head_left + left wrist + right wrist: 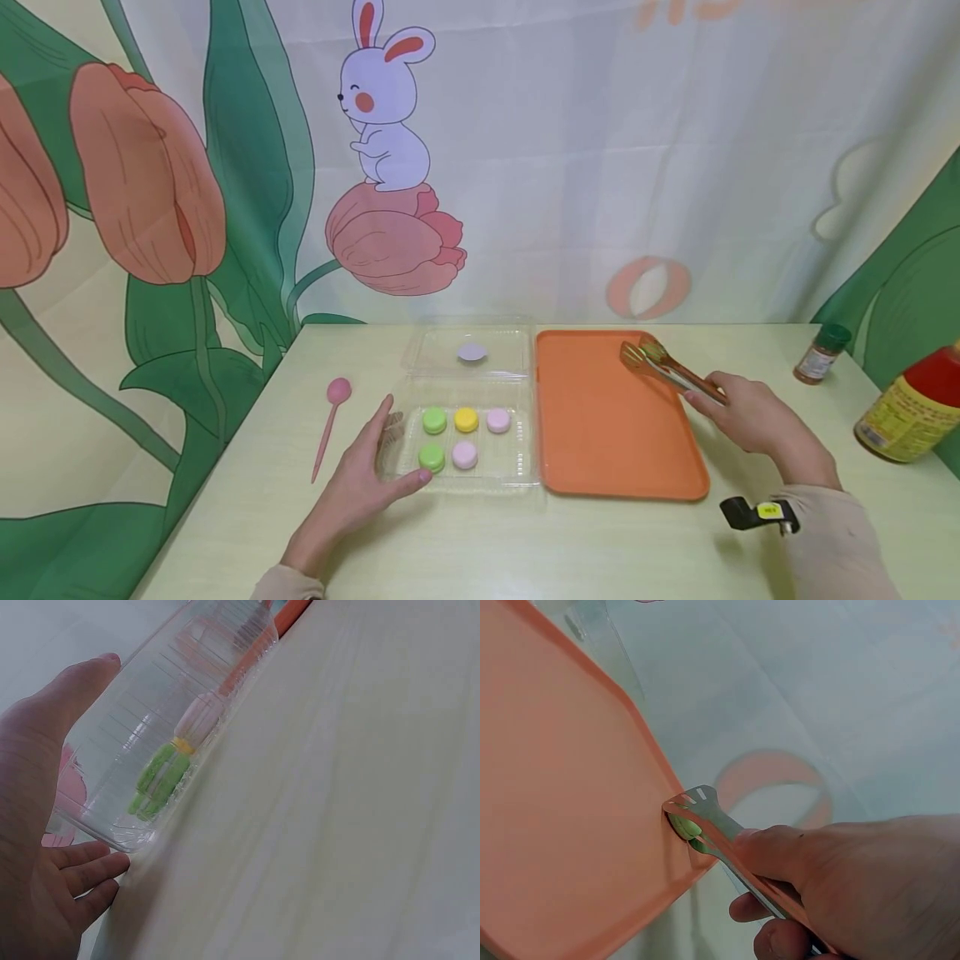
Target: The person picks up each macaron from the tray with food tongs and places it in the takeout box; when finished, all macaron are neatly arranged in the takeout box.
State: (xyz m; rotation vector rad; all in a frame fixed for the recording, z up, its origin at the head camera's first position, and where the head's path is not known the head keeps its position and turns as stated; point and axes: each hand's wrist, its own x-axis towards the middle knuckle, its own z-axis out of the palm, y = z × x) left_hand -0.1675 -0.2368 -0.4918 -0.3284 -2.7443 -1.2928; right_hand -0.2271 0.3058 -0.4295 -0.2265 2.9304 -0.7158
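Observation:
My right hand [753,417] grips metal tongs [675,372] over the far right corner of an orange tray [615,425]. In the right wrist view, a green macaron [684,826] sits between the ends of the tongs [735,859]. My left hand [360,471], thumb and fingers spread, is at the near left corner of a clear plastic box [510,475]; whether it touches the box I cannot tell. Inside lie two green macarons [434,420], a yellow macaron [466,419] and two pale pink macarons [498,420]. The box's lid [431,354] is folded back.
Left of the box lies a pink spoon [330,425]. A small green-capped jar [821,354] and a larger red bottle with a yellow label [915,408] stand on the right of the table [480,550]. Behind hangs a printed curtain [562,167].

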